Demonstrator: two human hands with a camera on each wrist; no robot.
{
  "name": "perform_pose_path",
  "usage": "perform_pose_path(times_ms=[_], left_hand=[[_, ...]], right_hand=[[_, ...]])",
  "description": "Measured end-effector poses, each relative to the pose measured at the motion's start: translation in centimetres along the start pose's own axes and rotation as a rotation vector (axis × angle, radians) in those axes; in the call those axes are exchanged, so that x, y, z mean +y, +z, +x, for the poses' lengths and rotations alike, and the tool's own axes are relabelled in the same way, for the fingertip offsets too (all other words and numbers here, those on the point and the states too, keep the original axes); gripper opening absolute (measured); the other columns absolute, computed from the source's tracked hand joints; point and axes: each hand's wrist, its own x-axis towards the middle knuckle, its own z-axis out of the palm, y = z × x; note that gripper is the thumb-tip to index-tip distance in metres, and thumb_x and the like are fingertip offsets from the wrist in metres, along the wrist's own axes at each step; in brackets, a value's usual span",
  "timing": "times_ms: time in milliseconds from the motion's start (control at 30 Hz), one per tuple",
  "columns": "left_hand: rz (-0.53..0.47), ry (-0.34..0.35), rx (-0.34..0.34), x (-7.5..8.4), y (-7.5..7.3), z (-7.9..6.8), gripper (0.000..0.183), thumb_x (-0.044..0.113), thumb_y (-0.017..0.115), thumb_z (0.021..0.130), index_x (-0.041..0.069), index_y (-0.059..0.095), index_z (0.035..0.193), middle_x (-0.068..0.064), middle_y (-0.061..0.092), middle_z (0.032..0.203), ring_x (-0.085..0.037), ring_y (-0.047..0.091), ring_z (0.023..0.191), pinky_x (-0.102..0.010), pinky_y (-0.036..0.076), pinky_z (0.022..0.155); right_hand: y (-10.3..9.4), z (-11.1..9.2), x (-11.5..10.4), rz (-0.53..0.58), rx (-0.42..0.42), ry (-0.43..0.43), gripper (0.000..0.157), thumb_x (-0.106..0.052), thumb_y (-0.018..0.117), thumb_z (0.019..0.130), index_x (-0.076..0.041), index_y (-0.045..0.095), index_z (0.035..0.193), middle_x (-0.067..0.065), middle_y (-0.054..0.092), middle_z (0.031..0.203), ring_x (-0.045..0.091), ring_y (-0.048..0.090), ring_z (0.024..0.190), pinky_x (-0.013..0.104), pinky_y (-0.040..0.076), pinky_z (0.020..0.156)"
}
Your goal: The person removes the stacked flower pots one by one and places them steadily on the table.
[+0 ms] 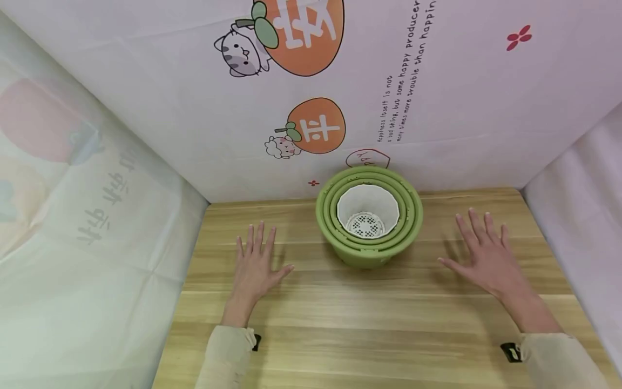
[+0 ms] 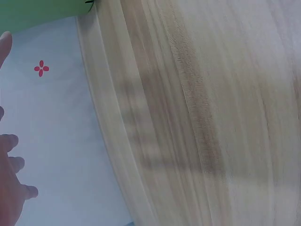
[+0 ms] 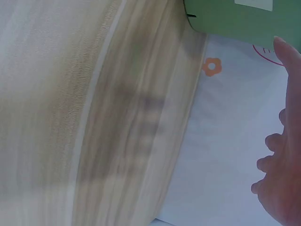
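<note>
- Nested green flowerpots (image 1: pixel 364 262) sit upright near the back edge of the wood-grain desk (image 1: pixel 350 335), pretty much dead centre from my head feed. They're between the two hands, with clear desk on either side.
- Several green rims show as rings, one inside the other, and the innermost piece is a white pot (image 1: pixel 367 201) with a perforated base (image 1: pixel 366 225).
- Left hand (image 1: pixel 255 267) is off to the left of the stack, back up, fingers straight and thumb spread out toward the pots. It's released, nothing in it, and not touching them.
- Right hand (image 1: pixel 488 256) is pretty much the mirror version: fingers fanned, thumb pointing in at the stack, also released and apart from it.
- Both hands throw soft shadows on the desk, which I can see on both wrist feeds too.
- My right wrist feed also catches a white patch (image 3: pixel 254 4) on the green pot wall.
- Cream sleeves (image 1: pixel 225 354) cover both forearms, with a bit of black strap (image 1: pixel 256 342) poking out at each cuff.
- Behind it all is a pale back cloth (image 1: pixel 437 119) printed with orange fruit (image 1: pixel 318 129), a cartoon cat (image 1: pixel 241 52) and some lettering.
</note>
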Motion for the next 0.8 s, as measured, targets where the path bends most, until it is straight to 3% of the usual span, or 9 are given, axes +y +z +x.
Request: perform_pose_path(times_ms=[333,533,800], left_hand=[[-0.035,0.019,0.017,0.2,-0.1,0.3,0.113,0.077,0.059,0.079,0.023,0.003,0.161,-0.009,-0.006,0.166,-0.034,-0.004,0.151,-0.061,0.003,0.119],[-0.05,0.073,0.035,0.6,-1.5,1.5,0.116,0.073,0.066,0.077,0.021,0.007,0.161,-0.007,-0.008,0.166,-0.033,-0.004,0.151,-0.06,0.004,0.119],[-0.072,0.097,0.042,1.2,-3.0,2.8,0.115,0.073,0.065,0.078,0.023,0.003,0.161,-0.008,-0.007,0.166,-0.032,-0.006,0.152,-0.059,0.003,0.12]], right_hand=[[-1.1,0.5,-0.9,-0.007,0.022,-0.038,0.112,-0.065,0.063,0.084,-0.017,-0.003,0.16,0.007,-0.011,0.165,0.031,-0.018,0.148,0.053,-0.02,0.115],[-2.9,1.0,-1.6,-0.017,0.038,-0.074,0.111,-0.063,0.064,0.083,-0.016,0.0,0.16,0.008,-0.01,0.165,0.031,-0.017,0.149,0.054,-0.016,0.116],[-4.1,1.5,-2.2,-0.027,0.059,-0.102,0.11,-0.063,0.065,0.083,-0.015,0.003,0.161,0.008,-0.006,0.166,0.03,-0.015,0.149,0.054,-0.015,0.117]])
